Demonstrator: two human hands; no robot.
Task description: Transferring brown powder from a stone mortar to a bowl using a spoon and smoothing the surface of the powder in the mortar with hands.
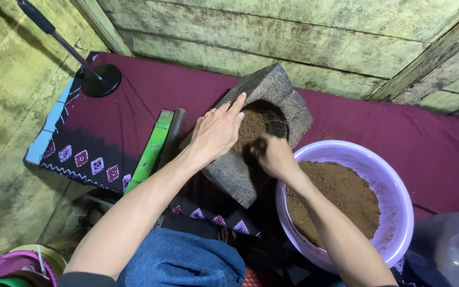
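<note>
The left hand [218, 132], fingers spread flat, steadies the tilted stone mortar [251, 133] while the right hand [272, 154], fingers curled, scoops brown powder [256, 125] toward the lilac basin [394, 180] at four o'clock.

Stone mortar [251, 127]: dark grey, w/ brown powder [253, 127] inside. Basin [394, 175]: pale lilac, same brown powder [341, 196]. Cloth [150, 90]: maroon, w/ black border & pink-white diamond motifs, light-blue edge. Stick [150, 151]: bright green. Wall planks [304, 32]: weathered yellow-green. Jeans [181, 260]: blue.
</note>
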